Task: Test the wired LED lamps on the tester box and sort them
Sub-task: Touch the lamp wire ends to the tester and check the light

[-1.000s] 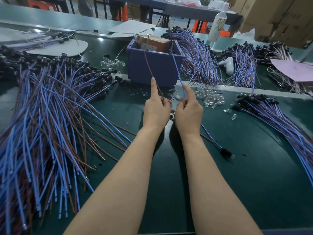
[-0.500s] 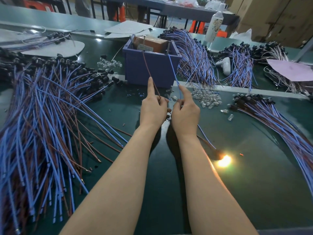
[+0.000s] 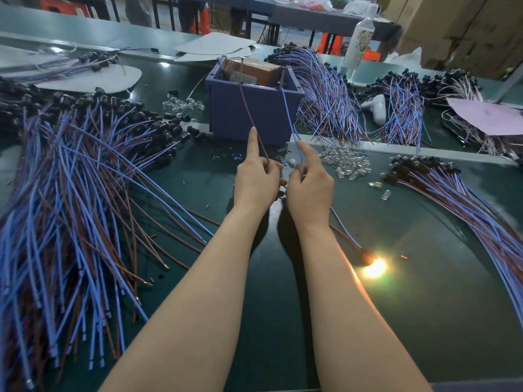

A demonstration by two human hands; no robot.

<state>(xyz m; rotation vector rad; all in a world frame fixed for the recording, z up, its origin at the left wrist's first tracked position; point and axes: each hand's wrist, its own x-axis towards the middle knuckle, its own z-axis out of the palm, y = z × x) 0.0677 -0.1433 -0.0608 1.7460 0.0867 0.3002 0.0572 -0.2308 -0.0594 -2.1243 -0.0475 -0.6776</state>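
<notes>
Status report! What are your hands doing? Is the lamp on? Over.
Left hand pinches brown wire, right hand blue wire, at tester box. Lamp lit. Nothing blocking.

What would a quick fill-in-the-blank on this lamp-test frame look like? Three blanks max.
1. The left hand holds the brown wire; the right hand holds the ____ one.
2. Both wires run up to the top of the purple ____.
3. The lamp lying on the table is ____.

Missing words: blue; box; lit.
</notes>
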